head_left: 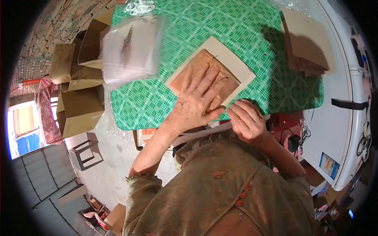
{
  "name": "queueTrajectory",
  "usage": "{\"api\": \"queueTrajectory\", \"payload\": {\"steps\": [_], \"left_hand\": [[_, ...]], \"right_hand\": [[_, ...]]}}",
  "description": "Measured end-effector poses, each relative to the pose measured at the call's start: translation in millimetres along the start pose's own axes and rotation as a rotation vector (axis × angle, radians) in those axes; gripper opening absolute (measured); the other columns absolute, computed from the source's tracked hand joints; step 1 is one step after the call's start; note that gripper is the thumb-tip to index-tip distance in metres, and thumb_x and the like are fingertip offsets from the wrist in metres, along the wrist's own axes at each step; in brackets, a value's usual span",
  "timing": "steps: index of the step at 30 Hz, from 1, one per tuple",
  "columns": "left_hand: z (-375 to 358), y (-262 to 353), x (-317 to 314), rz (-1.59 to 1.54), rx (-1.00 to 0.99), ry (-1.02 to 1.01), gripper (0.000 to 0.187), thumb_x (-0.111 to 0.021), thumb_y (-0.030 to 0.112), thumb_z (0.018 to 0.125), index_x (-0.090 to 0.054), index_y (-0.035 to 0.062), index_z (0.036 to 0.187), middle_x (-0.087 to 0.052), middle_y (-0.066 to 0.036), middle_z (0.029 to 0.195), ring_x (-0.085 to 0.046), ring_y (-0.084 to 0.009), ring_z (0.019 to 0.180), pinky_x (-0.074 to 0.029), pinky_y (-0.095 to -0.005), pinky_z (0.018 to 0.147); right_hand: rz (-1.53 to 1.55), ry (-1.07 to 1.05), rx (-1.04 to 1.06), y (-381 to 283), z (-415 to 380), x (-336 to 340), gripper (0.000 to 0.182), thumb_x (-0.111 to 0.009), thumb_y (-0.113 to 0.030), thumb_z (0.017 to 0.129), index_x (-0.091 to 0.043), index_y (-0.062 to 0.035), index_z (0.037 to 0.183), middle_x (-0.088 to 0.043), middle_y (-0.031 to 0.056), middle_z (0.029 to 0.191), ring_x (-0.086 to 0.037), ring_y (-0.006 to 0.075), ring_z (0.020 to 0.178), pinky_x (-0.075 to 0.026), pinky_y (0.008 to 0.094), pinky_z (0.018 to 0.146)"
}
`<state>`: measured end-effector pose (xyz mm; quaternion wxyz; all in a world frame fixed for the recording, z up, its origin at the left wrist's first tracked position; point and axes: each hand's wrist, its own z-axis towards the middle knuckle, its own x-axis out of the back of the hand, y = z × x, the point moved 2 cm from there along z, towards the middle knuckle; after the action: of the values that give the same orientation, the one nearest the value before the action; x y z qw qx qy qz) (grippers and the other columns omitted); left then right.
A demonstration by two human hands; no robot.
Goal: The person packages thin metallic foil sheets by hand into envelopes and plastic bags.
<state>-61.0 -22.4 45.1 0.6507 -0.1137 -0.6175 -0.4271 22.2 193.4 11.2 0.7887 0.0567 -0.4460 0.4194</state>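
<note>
My left hand (195, 97) lies flat with spread fingers on an orange-brown sheet in clear plastic (226, 84). That packet rests on a beige cardboard piece (245, 74), turned at an angle near the table's front edge. Close to my left thumb, my right hand (248, 120) is closed, its fingertips pinched together at the table edge. What it pinches, if anything, I cannot make out. A pale greyish strip (201, 133) runs below both hands, in front of my body.
The green checked tablecloth (189, 27) bears a stack of clear plastic sleeves (134, 47) at left and cardboard sheets (309, 39) at right. White loops (139, 6) lie at the back. Open cartons (80, 108) stand left, a small stool (86, 151) below them, a white fridge (334, 90) right.
</note>
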Motion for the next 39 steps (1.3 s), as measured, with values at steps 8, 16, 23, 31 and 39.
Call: {"api": "queueTrajectory", "payload": {"steps": [8,16,23,31,39], "left_hand": [[4.9,-1.7,4.8,0.006,0.013,0.006,0.080,-0.084,0.031,0.080,-0.060,0.0136,0.154,-0.048,-0.016,0.167,-0.040,-0.0403,0.157,-0.022,-0.0617,0.132],[7.6,-3.7,3.4,0.063,0.003,0.019,0.080,-0.078,0.024,0.077,-0.059,0.0140,0.155,-0.049,-0.015,0.166,-0.040,-0.0405,0.157,-0.024,-0.0619,0.131],[9.2,2.4,3.4,0.043,0.030,0.021,0.086,-0.068,0.014,0.074,-0.055,0.0179,0.159,-0.047,-0.013,0.167,-0.038,-0.0422,0.158,-0.024,-0.0665,0.130],[9.8,1.4,1.2,0.059,0.089,0.060,0.084,-0.068,0.014,0.074,-0.057,0.0169,0.157,-0.045,-0.013,0.169,-0.037,-0.0428,0.158,-0.025,-0.0675,0.129],[16.1,5.1,-6.7,-0.058,0.011,0.087,0.079,-0.070,0.019,0.079,-0.057,0.0118,0.156,-0.047,-0.015,0.167,-0.036,-0.0397,0.159,-0.020,-0.0643,0.131]], "right_hand": [[-0.051,-0.098,-0.114,-0.6,14.0,5.0,0.044,-0.074,-0.020,0.091,-0.069,0.0030,0.128,-0.066,0.0167,0.133,-0.061,0.0337,0.130,-0.048,0.0532,0.114],[-0.167,-0.062,-0.088,6.0,4.1,-7.4,0.044,-0.067,-0.031,0.096,-0.072,-0.0002,0.127,-0.068,0.0138,0.133,-0.062,0.0310,0.130,-0.045,0.0542,0.116],[-0.178,-0.052,-0.075,7.0,8.6,-7.0,0.039,-0.063,-0.031,0.097,-0.077,-0.0003,0.117,-0.072,0.0126,0.127,-0.067,0.0292,0.123,-0.050,0.0540,0.110],[-0.163,-0.062,-0.057,8.7,5.9,-8.5,0.040,-0.064,-0.030,0.099,-0.075,0.0012,0.121,-0.071,0.0153,0.128,-0.067,0.0323,0.121,-0.049,0.0555,0.109],[-0.183,-0.036,-0.070,4.1,10.1,-8.1,0.036,-0.067,-0.028,0.095,-0.077,-0.0012,0.117,-0.070,0.0116,0.128,-0.066,0.0282,0.121,-0.051,0.0549,0.108]]}}
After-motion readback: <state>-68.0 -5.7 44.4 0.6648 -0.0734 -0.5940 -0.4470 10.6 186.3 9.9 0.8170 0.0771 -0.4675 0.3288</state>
